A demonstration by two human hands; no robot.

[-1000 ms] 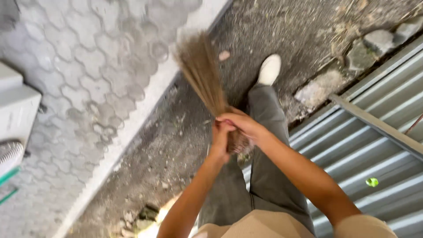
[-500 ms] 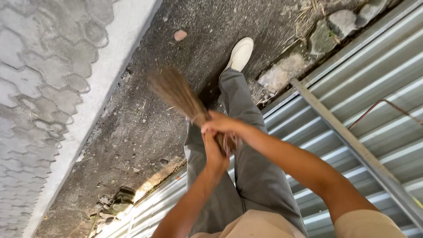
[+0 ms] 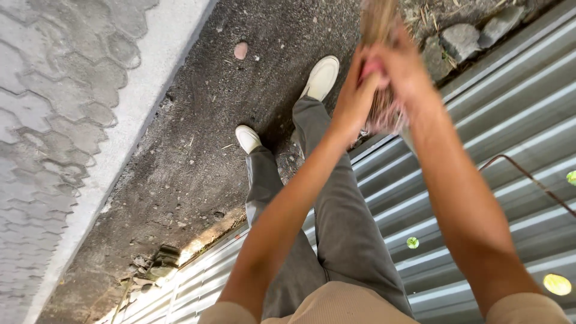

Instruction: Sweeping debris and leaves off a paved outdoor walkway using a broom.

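A strip of dark, gritty ground [image 3: 198, 150] runs between a pale kerb [image 3: 141, 102] with hexagon paving beyond it and a corrugated metal sheet [image 3: 480, 150]. Above the sheet's edge, both hands clasp a bundle broom [image 3: 379, 24], blurred, its bristles pointing away from the sheet toward the top. The left hand [image 3: 355, 99] and right hand [image 3: 403, 69] press together, fingers wrapped tight around the broom's bound end. Two white shoes [image 3: 321, 77] stand on the ground beside the sheet, near grey stones [image 3: 461, 39].
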